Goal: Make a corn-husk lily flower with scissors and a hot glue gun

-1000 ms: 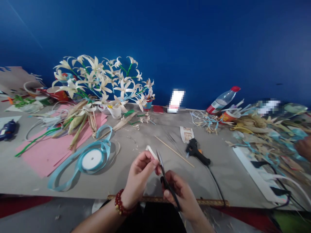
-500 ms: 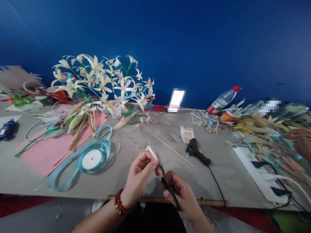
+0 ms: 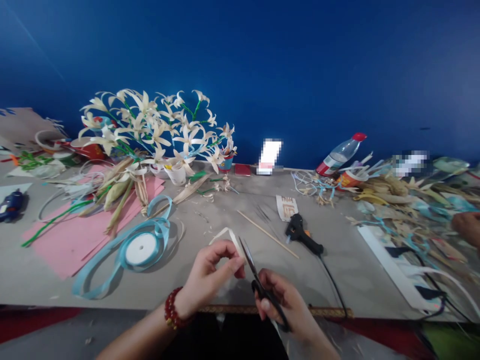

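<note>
Pinched between the thumb and fingers of my left hand (image 3: 213, 274) is a narrow cream-white strip (image 3: 235, 241), which looks like corn husk; its far end bends over to the left above my fingers. Black-handled scissors (image 3: 250, 260) sit in my right hand (image 3: 285, 302), its fingers wrapped in the handles. The scissor blades point up and away, slightly apart, close beside the strip's right edge. Whether a blade touches the strip, I cannot tell. A wooden stick (image 3: 268, 234) and a black glue gun (image 3: 303, 235) lie beyond the hands.
A blue ribbon roll (image 3: 140, 248) lies left on pink paper sheets (image 3: 71, 245). Husk flowers (image 3: 157, 132) stand in cups behind. On the right are a white power strip (image 3: 390, 270), a tilted bottle (image 3: 339, 156), piled husks (image 3: 393, 192) and another person's hand (image 3: 467, 227).
My left hand has shifted slightly left, and more of the strip now shows, curving left. The scissors have drifted slightly down with my right hand. The other person's hand has moved right.
</note>
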